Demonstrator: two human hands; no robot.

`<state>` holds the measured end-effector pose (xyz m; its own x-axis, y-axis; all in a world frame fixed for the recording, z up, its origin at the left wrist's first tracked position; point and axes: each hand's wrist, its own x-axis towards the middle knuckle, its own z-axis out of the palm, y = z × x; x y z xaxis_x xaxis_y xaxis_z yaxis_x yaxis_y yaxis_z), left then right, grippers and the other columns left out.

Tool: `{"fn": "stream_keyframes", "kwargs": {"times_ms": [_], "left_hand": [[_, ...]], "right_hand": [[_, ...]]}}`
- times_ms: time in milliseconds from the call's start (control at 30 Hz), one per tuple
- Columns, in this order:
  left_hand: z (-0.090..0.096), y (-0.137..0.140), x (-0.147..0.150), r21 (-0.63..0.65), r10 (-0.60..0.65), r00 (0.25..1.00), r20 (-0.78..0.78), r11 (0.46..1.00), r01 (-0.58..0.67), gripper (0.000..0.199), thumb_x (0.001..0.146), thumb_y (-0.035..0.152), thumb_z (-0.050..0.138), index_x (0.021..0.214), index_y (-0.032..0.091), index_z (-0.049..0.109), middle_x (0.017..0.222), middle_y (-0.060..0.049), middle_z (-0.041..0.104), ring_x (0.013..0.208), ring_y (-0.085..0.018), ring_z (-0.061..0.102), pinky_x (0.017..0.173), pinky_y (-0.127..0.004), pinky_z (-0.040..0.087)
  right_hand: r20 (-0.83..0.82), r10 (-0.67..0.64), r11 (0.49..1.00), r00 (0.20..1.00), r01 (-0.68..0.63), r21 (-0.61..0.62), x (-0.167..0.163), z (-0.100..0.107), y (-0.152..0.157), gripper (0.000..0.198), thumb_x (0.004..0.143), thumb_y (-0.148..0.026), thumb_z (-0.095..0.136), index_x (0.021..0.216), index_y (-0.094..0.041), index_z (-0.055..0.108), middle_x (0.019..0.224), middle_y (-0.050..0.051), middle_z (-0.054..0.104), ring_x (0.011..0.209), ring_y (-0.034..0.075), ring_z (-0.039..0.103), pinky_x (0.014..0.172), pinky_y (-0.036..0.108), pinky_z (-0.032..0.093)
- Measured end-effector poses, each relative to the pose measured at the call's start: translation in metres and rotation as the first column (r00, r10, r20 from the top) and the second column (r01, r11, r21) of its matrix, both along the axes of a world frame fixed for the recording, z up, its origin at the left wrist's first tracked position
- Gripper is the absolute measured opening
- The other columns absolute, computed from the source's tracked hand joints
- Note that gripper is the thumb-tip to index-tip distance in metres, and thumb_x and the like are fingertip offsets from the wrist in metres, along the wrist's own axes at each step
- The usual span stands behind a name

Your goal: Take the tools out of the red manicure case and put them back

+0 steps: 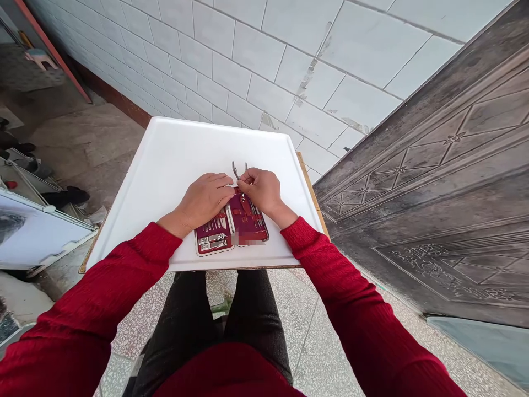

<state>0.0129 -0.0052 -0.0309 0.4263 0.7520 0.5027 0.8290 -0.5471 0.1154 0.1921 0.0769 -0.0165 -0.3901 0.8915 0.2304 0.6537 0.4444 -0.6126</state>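
Observation:
An unfolded manicure case (248, 227) with a dark red lining lies in front of me, metal tools held in its straps. My left hand (206, 199) rests over the upper left of the case, thumb on its top edge and fingers bent over it. In my right hand (261, 190), thumb and fingers pinch a pair of small metal nippers (235, 170) above the right half. Two curved metal handles stick up past the fingertips; the tool's lower end is hidden. Nail clippers (212, 241) sit at the bottom of the left half.
Under the case is a white tabletop (177, 146) with a raised rim. Behind it runs a white tiled wall (256, 49). A dark carved panel (421, 182) stands close on the right. A white rack (45, 220) with shoes is at the left.

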Motion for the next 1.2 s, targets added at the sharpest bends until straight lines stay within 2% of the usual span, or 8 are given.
{"fn": "stream_keyframes", "kwargs": {"times_ms": [133,233,333,467,567,867,1033,1200], "left_hand": [[-0.001,0.0,0.006,-0.062,-0.037,0.999,0.001,0.997,0.037,0.026,0.107,0.021,0.049,0.105,0.022,0.075,0.12,-0.008,0.073,0.118,-0.026,0.064,0.103,-0.045,0.051],[0.001,0.0,0.014,-0.092,-0.032,0.999,-0.043,0.995,0.028,0.023,0.105,0.019,0.053,0.112,0.021,0.075,0.119,-0.008,0.075,0.113,-0.027,0.066,0.102,-0.047,0.051],[0.003,0.001,0.02,-0.076,0.005,0.99,-0.14,0.997,-0.015,0.024,0.106,0.018,0.051,0.108,0.02,0.075,0.109,-0.009,0.076,0.104,-0.027,0.067,0.096,-0.046,0.051],[0.003,0.004,0.022,-0.002,0.021,0.965,-0.262,1.0,-0.022,0.026,0.104,0.011,0.051,0.099,0.019,0.075,0.106,-0.01,0.074,0.105,-0.027,0.065,0.098,-0.045,0.05],[0.0,0.006,0.022,0.029,0.016,0.954,-0.299,1.0,-0.008,0.028,0.103,0.007,0.05,0.096,0.019,0.074,0.106,-0.01,0.073,0.104,-0.027,0.064,0.1,-0.044,0.05],[0.01,0.002,0.017,0.057,0.027,0.982,-0.188,0.998,-0.016,0.032,0.109,0.017,0.043,0.094,0.021,0.072,0.101,-0.006,0.072,0.102,-0.025,0.063,0.097,-0.044,0.051],[0.012,-0.001,0.013,-0.016,0.036,0.996,-0.088,0.999,-0.037,0.034,0.107,0.022,0.044,0.094,0.021,0.075,0.106,-0.009,0.073,0.109,-0.028,0.064,0.1,-0.049,0.052],[0.01,-0.006,0.016,-0.113,-0.036,0.999,-0.005,0.993,0.035,0.03,0.105,0.042,0.056,0.095,0.023,0.078,0.107,-0.009,0.072,0.111,-0.029,0.064,0.105,-0.052,0.052]], "right_hand": [[-0.043,-0.004,1.0,0.999,0.003,-0.017,0.003,-0.002,0.005,0.01,0.084,-0.023,0.068,0.075,-0.022,0.07,0.077,0.0,0.073,0.069,0.017,0.06,0.065,0.03,0.041],[-0.071,-0.016,0.999,0.997,0.014,-0.03,0.005,-0.003,0.008,0.009,0.084,-0.023,0.069,0.075,-0.022,0.07,0.076,0.0,0.072,0.069,0.017,0.059,0.065,0.03,0.041],[-0.09,-0.028,0.999,0.996,0.025,-0.038,0.006,-0.004,0.009,0.009,0.083,-0.024,0.069,0.074,-0.022,0.07,0.076,0.0,0.072,0.069,0.017,0.059,0.065,0.03,0.041],[-0.087,-0.028,0.998,0.996,0.023,-0.055,0.004,-0.005,0.01,0.009,0.082,-0.023,0.069,0.073,-0.021,0.07,0.075,0.0,0.071,0.068,0.016,0.058,0.065,0.03,0.04],[-0.09,-0.021,0.997,0.996,0.014,-0.075,0.004,-0.005,0.01,0.009,0.081,-0.022,0.069,0.073,-0.021,0.071,0.076,0.0,0.072,0.069,0.016,0.059,0.064,0.029,0.04],[-0.114,0.019,0.986,0.993,-0.038,-0.161,0.006,0.001,0.008,0.01,0.08,-0.022,0.074,0.071,-0.02,0.073,0.071,-0.002,0.071,0.066,0.014,0.059,0.063,0.027,0.04],[-0.094,0.054,0.968,0.994,-0.075,-0.239,0.009,0.008,0.004,0.01,0.078,-0.023,0.076,0.068,-0.02,0.072,0.066,-0.002,0.068,0.063,0.014,0.058,0.06,0.027,0.039],[-0.062,0.082,0.975,0.995,-0.093,-0.204,0.013,0.013,0.0,0.011,0.077,-0.02,0.076,0.067,-0.021,0.07,0.065,-0.003,0.067,0.062,0.014,0.057,0.061,0.028,0.038]]}}
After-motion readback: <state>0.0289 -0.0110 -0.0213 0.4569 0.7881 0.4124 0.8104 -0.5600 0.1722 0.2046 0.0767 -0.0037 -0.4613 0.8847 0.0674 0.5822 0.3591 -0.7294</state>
